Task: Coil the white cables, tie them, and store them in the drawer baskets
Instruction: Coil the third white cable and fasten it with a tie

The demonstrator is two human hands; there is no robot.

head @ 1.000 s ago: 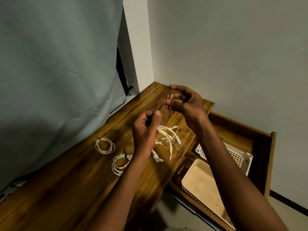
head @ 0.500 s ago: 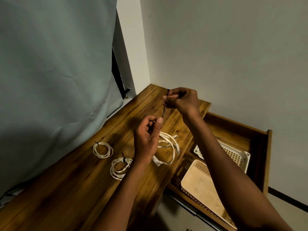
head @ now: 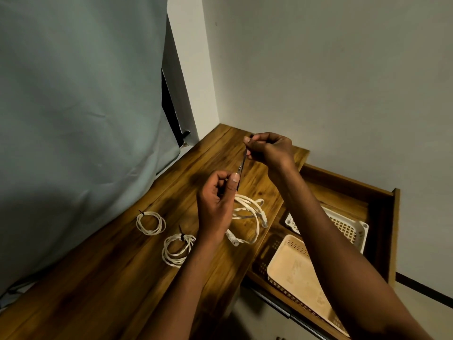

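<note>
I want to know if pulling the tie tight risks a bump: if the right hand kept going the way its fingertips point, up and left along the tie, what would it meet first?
Probably nothing on the desk: the right hand would likely reach the curtain first, though depth is unclear.

Head-worn view, steep downward look – close over both hands, wooden desk (head: 103,290), corner walls behind.
</note>
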